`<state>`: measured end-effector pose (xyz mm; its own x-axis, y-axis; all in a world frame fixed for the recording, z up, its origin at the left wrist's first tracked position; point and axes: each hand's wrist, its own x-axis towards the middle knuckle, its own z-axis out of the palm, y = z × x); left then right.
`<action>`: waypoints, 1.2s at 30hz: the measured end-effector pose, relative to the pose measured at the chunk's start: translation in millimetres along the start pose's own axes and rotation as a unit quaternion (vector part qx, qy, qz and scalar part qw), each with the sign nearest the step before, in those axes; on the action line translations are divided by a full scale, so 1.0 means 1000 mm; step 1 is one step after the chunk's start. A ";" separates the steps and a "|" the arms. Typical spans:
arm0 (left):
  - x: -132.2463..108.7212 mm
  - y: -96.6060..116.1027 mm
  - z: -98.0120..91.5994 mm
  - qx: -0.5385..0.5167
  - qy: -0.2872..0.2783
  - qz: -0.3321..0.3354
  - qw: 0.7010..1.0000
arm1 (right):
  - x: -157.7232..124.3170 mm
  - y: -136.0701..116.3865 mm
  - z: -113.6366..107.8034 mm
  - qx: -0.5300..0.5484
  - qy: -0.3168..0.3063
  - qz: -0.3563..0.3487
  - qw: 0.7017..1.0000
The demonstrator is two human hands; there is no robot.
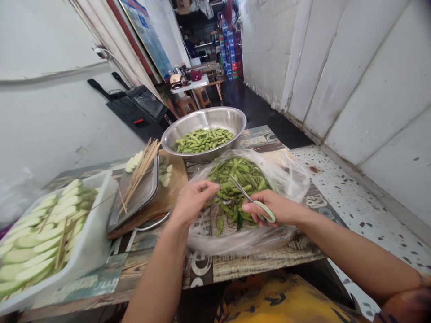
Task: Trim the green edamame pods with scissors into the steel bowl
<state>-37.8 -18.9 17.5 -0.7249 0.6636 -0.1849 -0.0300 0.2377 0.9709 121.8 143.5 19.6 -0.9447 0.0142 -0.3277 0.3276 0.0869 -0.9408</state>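
My right hand (269,207) is closed around the pale green handles of a pair of scissors (243,188). The metal blades point up and left over a pile of green soybean pods (239,172). My left hand (197,199) hovers at the pile's left side, thumb and forefinger pinched together; whatever they hold, if anything, is too small to make out. Under the pods a clear plastic bag (289,172) lies spread open on the table. Behind it stands a steel basin (235,117) with more pods inside.
To the left, a white tub (90,229) holds skewered pale green slices (40,242). Beside it, wooden skewers (143,172) rest across a metal tray (153,179) on a wooden board (177,179). The patterned table (262,260) ends near my lap. A wall runs along the right.
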 end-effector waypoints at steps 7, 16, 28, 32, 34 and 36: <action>-0.001 0.004 -0.002 -0.036 -0.010 -0.026 0.999 | 0.004 0.001 0.000 0.040 0.038 0.018 0.998; 0.000 0.004 0.000 -0.110 -0.017 -0.018 0.994 | 0.004 0.005 -0.001 0.002 0.024 0.006 1.000; 0.003 -0.005 0.024 -0.165 0.056 0.024 0.984 | 0.002 0.000 0.006 -0.006 0.038 0.018 0.999; 0.002 -0.005 0.029 -0.155 0.046 0.016 0.987 | 0.003 0.001 0.007 0.012 0.041 0.016 0.999; 0.001 -0.005 0.029 -0.146 0.042 0.022 0.988 | 0.004 0.002 0.006 0.018 0.038 0.008 0.999; 0.001 -0.004 0.028 -0.142 0.037 0.027 0.989 | 0.004 0.003 0.006 0.020 0.036 0.004 0.999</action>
<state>-18.6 0.6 9.1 -0.7790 0.6132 -0.1308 -0.1753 -0.0128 0.9844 118.8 137.7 14.7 -0.9402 0.0858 -0.3298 0.3344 0.0459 -0.9413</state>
